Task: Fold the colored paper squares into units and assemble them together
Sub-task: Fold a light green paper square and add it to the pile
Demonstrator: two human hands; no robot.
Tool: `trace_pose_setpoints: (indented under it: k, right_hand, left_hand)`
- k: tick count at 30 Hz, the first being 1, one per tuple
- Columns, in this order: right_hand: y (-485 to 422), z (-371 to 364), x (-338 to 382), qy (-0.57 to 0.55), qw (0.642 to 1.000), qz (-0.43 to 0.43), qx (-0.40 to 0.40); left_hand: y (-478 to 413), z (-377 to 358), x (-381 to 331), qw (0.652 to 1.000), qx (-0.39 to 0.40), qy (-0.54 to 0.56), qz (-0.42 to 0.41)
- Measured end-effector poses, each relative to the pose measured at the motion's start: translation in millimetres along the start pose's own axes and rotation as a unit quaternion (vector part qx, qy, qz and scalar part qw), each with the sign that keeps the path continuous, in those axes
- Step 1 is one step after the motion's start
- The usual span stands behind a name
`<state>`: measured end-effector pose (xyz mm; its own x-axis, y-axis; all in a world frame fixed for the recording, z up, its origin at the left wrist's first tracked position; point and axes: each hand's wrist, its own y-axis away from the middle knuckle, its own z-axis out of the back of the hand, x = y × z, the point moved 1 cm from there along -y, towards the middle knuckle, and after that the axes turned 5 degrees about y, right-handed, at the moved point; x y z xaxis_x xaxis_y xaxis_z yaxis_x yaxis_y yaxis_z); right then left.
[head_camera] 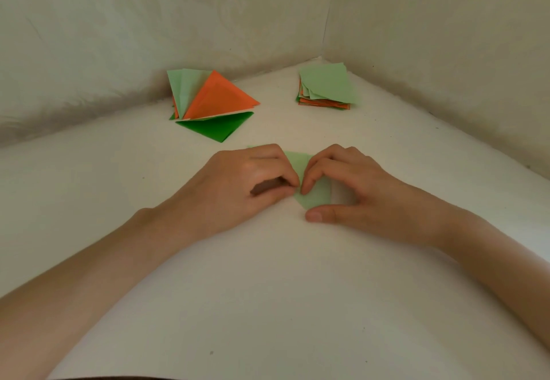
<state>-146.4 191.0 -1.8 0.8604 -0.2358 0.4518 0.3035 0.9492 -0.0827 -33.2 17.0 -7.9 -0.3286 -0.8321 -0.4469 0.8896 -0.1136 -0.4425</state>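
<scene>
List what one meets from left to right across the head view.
Pile of folded orange and green paper units → left hand → light green paper sheet → right hand. The flat stack of paper squares overlaps, so omitted.

two hands at the worktop point(268, 290): left hand point(247, 183), right hand point(357, 189), one light green sheet point(317, 198) between them. one stack of flat squares point(327, 85), sheet count unreadable. one fanned cluster of folded units point(214, 96), three colours, number unclear.
</scene>
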Motion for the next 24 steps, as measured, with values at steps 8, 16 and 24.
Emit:
trace_pose_setpoints:
  k: [8, 16, 24]
  right_hand:
    - [-0.3, -2.5, 2.9, 0.005, 0.998, 0.010, -0.066]
    - [1.8, -3.6, 3.5, -0.006, 0.998, 0.013, -0.066]
    - [5.1, -0.7, 8.9, -0.005, 0.990, 0.027, -0.136]
  left_hand:
    - [-1.9, 3.6, 0.6, 0.996, -0.056, 0.044, 0.058]
    - [-5.1, -0.1, 11.9, 0.962, -0.079, -0.014, 0.263]
    - [-7.9, 9.7, 4.0, 0.908, -0.163, 0.275, 0.270]
